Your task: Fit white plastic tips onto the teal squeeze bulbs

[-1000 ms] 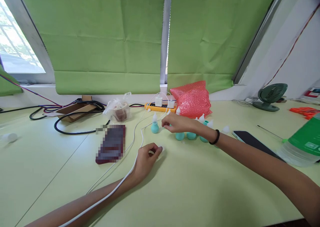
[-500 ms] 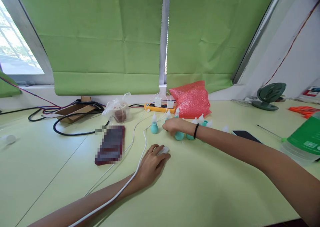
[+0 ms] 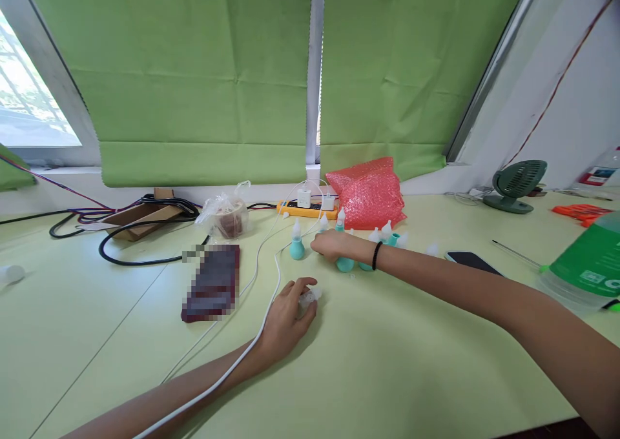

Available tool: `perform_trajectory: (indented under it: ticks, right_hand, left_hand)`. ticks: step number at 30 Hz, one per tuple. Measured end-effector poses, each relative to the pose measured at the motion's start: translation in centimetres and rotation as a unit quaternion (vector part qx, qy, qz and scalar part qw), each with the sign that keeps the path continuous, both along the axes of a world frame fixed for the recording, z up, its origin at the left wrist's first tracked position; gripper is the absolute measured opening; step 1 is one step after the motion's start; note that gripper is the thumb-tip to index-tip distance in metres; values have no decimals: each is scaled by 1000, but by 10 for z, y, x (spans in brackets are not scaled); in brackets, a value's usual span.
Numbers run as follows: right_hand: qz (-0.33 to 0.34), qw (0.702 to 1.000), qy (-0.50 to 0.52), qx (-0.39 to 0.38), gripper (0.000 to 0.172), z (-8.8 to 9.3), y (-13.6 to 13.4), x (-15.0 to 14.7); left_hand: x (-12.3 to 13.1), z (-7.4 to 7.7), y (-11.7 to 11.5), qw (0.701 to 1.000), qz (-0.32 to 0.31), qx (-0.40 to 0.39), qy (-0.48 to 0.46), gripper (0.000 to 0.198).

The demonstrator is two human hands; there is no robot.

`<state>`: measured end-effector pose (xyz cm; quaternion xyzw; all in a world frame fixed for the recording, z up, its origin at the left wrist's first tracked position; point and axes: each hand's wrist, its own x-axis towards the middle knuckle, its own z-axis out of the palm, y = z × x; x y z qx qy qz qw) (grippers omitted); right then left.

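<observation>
My left hand (image 3: 289,315) rests on the table with its fingers curled round a small clear plastic piece (image 3: 310,296), held between thumb and fingers. Farther forward, my right hand (image 3: 330,245) is closed at the row of teal bulb nasal aspirators. One aspirator's clear tip (image 3: 323,223) pokes up just behind the knuckles; its bulb is hidden by the hand. To the left, apart from the hand, another nasal aspirator (image 3: 297,242) stands upright. Several more, such as the teal bulb (image 3: 345,264), stand beneath and behind my right wrist, partly covered.
A white cable (image 3: 264,329) runs over my left forearm. Behind stand an orange power strip (image 3: 310,212) and a red bubble-wrap bag (image 3: 372,197). A dark red blurred item (image 3: 213,284) lies left; a phone (image 3: 472,263), green-labelled container (image 3: 588,261) and fan (image 3: 518,184) are right.
My left fingers have lifted and curled, and the clear plastic piece now shows between them and the thumb. My right hand stays at the aspirators. The view has shifted slightly.
</observation>
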<state>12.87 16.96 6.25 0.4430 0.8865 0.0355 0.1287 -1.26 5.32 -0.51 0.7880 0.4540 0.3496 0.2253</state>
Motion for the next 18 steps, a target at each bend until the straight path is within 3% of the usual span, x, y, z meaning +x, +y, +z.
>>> perform_trajectory:
  ticks: [4, 10, 16, 18]
  right_hand:
    - [50, 999, -4, -1, 24, 8, -12, -1]
    - [137, 987, 42, -79, 14, 21, -27, 2]
    - [139, 984, 107, -30, 39, -3, -34, 10]
    - [149, 983, 107, -13, 34, -15, -37, 12]
  left_hand:
    - [-1, -2, 6, 999, 13, -20, -49, 15]
    - [1, 1, 7, 994, 27, -55, -93, 11]
    - [0, -4, 10, 986, 49, -71, -144, 15]
    - [-1, -6, 11, 984, 58, -72, -151, 14]
